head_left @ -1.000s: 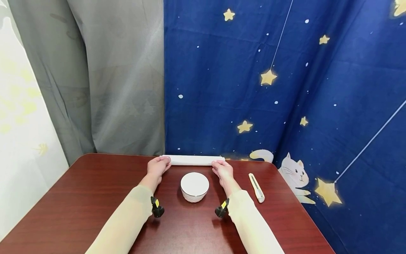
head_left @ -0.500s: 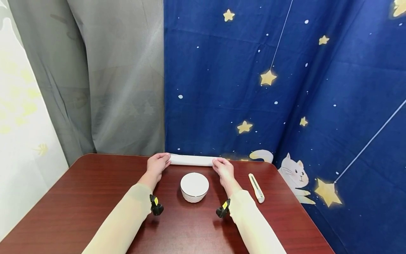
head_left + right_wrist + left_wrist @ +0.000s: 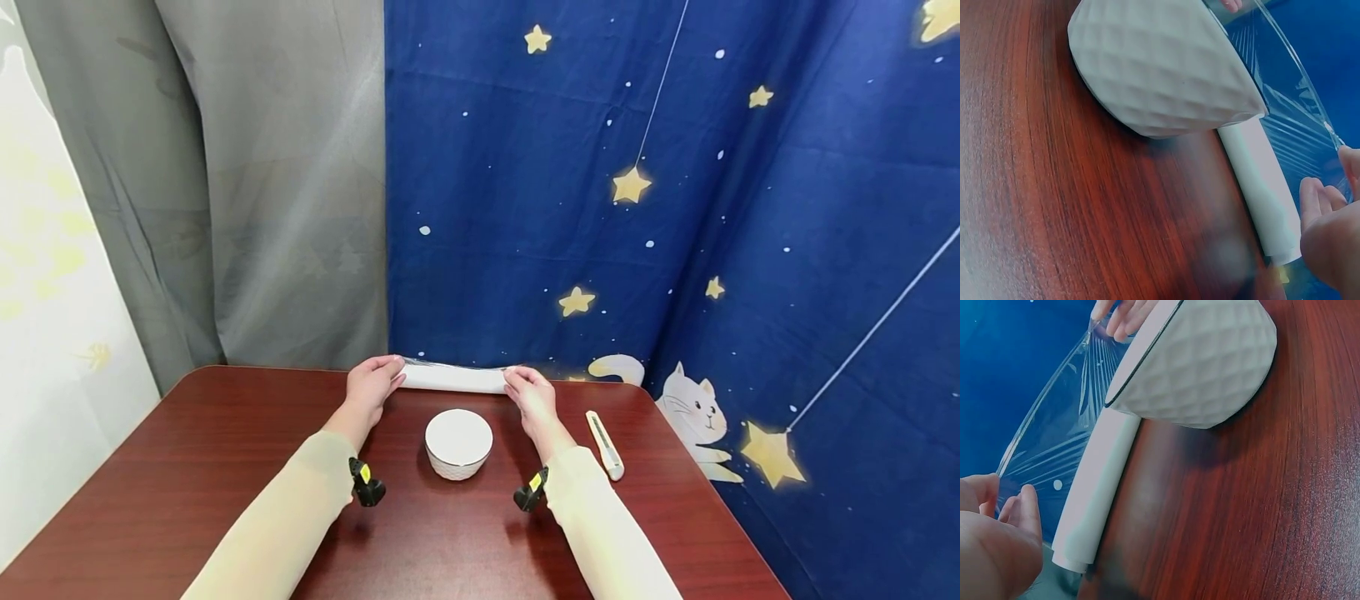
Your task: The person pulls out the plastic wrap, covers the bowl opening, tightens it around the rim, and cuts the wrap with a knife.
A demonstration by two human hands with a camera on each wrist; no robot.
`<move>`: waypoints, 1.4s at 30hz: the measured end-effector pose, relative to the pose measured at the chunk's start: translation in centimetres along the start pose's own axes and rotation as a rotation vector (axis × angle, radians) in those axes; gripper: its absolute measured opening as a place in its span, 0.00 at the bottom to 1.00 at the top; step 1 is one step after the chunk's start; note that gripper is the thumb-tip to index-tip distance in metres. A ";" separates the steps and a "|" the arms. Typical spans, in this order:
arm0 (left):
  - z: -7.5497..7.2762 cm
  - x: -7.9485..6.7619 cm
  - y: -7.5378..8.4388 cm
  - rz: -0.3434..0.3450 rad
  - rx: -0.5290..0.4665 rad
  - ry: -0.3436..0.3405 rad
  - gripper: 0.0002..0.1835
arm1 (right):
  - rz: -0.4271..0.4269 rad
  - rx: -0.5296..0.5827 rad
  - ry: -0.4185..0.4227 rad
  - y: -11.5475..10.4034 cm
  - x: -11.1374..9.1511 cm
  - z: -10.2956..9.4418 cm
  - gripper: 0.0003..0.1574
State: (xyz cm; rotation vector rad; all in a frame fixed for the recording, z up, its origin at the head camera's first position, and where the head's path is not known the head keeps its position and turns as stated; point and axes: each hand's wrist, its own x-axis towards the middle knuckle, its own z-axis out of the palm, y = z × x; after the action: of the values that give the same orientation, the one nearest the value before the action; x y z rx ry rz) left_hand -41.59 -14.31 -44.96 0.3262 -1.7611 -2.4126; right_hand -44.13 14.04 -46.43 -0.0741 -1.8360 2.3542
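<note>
A white roll of plastic wrap [image 3: 453, 379] lies along the table's far edge. From it a sheet of clear plastic wrap [image 3: 1054, 447] rises, stretched taut with creases fanning out toward both hands. My left hand [image 3: 370, 387] pinches one corner of the sheet between thumb and fingers. At the opposite corner, my right hand [image 3: 531, 397] pinches the film the same way, as the right wrist view shows. Between the forearms stands a white bowl [image 3: 458, 454] with a quilted side and a dark thin rim line, nearer to me than the roll.
A white utility knife [image 3: 605, 446] lies on the reddish-brown table [image 3: 247, 433], right of my right forearm. Behind the table hang a grey curtain [image 3: 292, 183] and a blue star-patterned curtain [image 3: 510, 183].
Both hands have risen slightly from the roll, pulling up the film's edge between them. A clear strip of wrap now shows above the roll. Bowl and knife stay put.
</note>
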 end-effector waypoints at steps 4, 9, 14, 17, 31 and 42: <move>0.0 -0.2 0.4 0.005 -0.027 -0.017 0.23 | -0.004 0.023 -0.008 -0.1 0.0 -0.1 0.07; 0.1 -0.2 0.9 0.034 -0.039 -0.017 0.23 | -0.018 0.065 -0.018 -0.5 0.2 -0.1 0.05; 0.0 -0.3 1.2 0.060 -0.036 -0.017 0.22 | -0.033 0.089 -0.021 -1.0 0.2 0.0 0.05; 0.0 -0.4 1.4 0.071 -0.037 -0.020 0.21 | -0.042 0.101 -0.023 -1.3 0.1 0.1 0.05; -0.1 -0.7 2.3 0.113 -0.034 -0.039 0.20 | -0.044 0.097 -0.058 -2.6 0.1 0.0 0.05; -0.6 -1.0 2.6 0.167 0.037 -0.031 0.19 | -0.051 0.101 -0.065 -3.8 -0.4 0.0 0.08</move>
State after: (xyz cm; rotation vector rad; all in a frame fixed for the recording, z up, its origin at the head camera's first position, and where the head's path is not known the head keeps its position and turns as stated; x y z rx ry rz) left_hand -40.53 -15.47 -42.54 0.1393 -1.7706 -2.2836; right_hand -43.37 14.85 -42.81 0.0615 -1.7214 2.4368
